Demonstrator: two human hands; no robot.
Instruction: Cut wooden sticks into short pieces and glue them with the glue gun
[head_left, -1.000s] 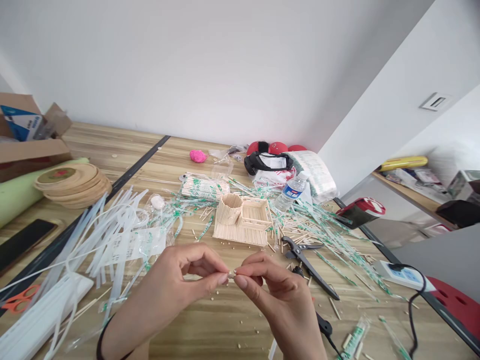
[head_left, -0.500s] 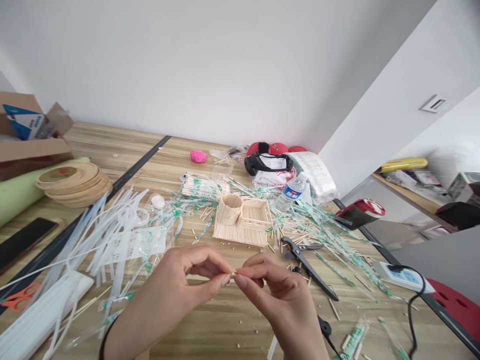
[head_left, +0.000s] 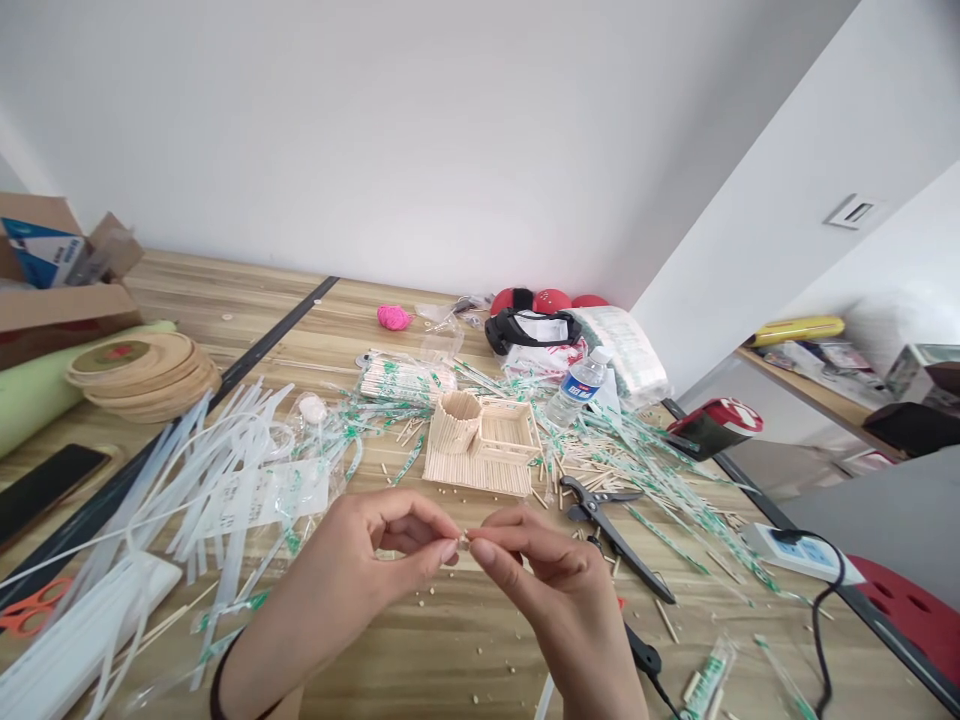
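Note:
My left hand (head_left: 367, 560) and my right hand (head_left: 547, 580) meet above the front of the table, fingertips pinched together. Between them is a tiny pale wooden piece (head_left: 463, 540), mostly covered by the fingers. Just beyond stands a small model built of thin wooden sticks: a flat stick base (head_left: 465, 474) bears a round stick cup (head_left: 454, 425) on the left and a low square stick frame (head_left: 508, 432) on the right. Black-handled cutters (head_left: 615, 530) lie open to the right of my right hand, near several loose sticks (head_left: 592, 455).
Green-printed wrappers (head_left: 690, 510) spread across the right side, below a water bottle (head_left: 579, 388). Clear glue sticks (head_left: 232, 480), orange scissors (head_left: 34, 608) and a phone (head_left: 49, 490) lie left. A power strip (head_left: 799, 555) with a black cord sits at the right edge.
Both hands keep their pinch on the small piece, with only slight finger movement. The whole view has shifted a little; the things on the table stay in place.

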